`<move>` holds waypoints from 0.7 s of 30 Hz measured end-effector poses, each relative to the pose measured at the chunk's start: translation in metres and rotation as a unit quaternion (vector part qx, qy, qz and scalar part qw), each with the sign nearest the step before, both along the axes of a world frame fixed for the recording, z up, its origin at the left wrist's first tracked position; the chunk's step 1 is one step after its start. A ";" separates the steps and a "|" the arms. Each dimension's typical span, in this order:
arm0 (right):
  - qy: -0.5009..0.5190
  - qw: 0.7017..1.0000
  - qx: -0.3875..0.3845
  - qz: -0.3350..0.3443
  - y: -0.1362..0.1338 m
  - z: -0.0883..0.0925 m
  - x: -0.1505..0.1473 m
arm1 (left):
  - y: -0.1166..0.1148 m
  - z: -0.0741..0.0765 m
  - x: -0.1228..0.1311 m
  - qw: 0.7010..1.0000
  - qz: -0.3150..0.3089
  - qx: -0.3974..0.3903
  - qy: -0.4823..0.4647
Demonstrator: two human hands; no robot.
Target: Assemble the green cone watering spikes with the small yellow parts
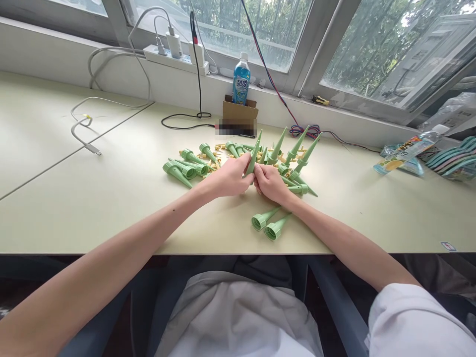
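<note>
My left hand is closed around a green plastic watering spike, its pointed tip upward. My right hand is pinched against the lower part of that spike; whatever lies between its fingertips is hidden. Just behind my hands, several green spikes stand upright on their caps, with small yellow valve pieces scattered among them. More green spikes lie on their sides to the left. Two loose spikes with open threaded ends towards me lie in front of my right wrist.
Against the wall stand a cardboard box and a blue bottle. A power strip, cables and a screwdriver line the window side. Another bottle and packaged items lie far right on the table.
</note>
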State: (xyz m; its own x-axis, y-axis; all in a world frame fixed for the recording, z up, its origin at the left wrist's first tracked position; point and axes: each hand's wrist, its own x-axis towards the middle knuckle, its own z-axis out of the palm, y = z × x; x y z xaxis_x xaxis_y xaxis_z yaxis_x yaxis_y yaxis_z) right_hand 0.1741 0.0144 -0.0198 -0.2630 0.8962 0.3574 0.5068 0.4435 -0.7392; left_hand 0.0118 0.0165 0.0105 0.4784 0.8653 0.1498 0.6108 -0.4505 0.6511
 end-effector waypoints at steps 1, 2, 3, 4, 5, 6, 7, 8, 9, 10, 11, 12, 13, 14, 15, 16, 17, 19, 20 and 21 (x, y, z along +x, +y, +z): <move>-0.002 1.000 0.001 0.001 0.000 0.000 0.000 | 0.000 0.000 0.000 1.000 0.001 -0.001 0.004; -0.003 1.000 0.003 0.003 0.000 0.000 0.000 | 0.000 0.000 0.000 1.000 0.002 -0.003 0.008; -0.004 1.000 0.005 0.005 0.000 0.001 0.000 | 0.000 0.000 0.000 1.000 0.002 -0.004 0.011; -0.004 1.000 0.007 0.006 0.000 0.001 0.000 | 0.000 0.000 0.000 1.000 0.002 -0.005 0.013; -0.004 1.000 0.009 0.008 0.000 0.001 0.000 | 0.000 0.001 0.000 1.000 0.001 -0.006 0.013; -0.005 1.000 0.009 0.009 0.000 0.001 0.000 | 0.000 0.001 0.000 1.000 0.001 -0.006 0.013; -0.006 1.000 0.009 0.009 0.000 0.000 0.000 | -0.001 0.001 0.000 1.000 0.001 -0.006 0.012; -0.007 1.000 0.009 0.009 0.000 0.000 0.000 | -0.001 0.001 0.000 1.000 0.001 -0.005 0.011; -0.008 1.000 0.008 0.008 0.000 0.000 0.000 | -0.001 0.001 0.000 1.000 0.001 -0.005 0.009; -0.008 1.000 0.007 0.007 0.000 0.000 0.000 | -0.001 0.001 0.000 1.000 0.002 -0.006 0.007; -0.008 1.000 0.007 0.006 0.000 0.000 0.000 | -0.001 0.001 0.000 1.000 0.002 -0.007 0.004; -0.008 1.000 0.007 0.006 0.000 0.000 0.000 | -0.001 0.001 0.000 1.000 0.003 -0.008 0.001; -0.007 1.000 0.008 0.006 0.000 0.000 0.000 | -0.001 0.001 0.000 1.000 0.002 -0.008 -0.001; -0.005 1.000 0.009 0.007 0.000 0.000 0.000 | -0.001 0.001 0.000 1.000 0.003 -0.008 -0.003; -0.005 1.000 0.009 0.007 0.000 0.000 0.000 | -0.001 0.001 0.000 1.000 0.003 -0.007 -0.004; -0.005 1.000 0.009 0.008 0.000 0.000 0.000 | -0.001 0.001 0.000 1.000 0.003 -0.007 -0.004; -0.006 1.000 0.009 0.007 0.000 0.001 0.000 | -0.001 0.001 0.000 1.000 0.004 -0.006 -0.005; -0.008 1.000 0.007 0.006 0.000 0.001 0.000 | -0.001 0.001 0.000 1.000 0.004 -0.004 -0.011; -0.009 1.000 0.006 0.006 0.000 0.001 0.000 | -0.001 0.001 0.000 1.000 0.003 -0.003 -0.015; -0.009 1.000 0.006 0.005 0.000 0.001 0.000 | -0.001 0.001 0.000 1.000 0.002 -0.001 -0.020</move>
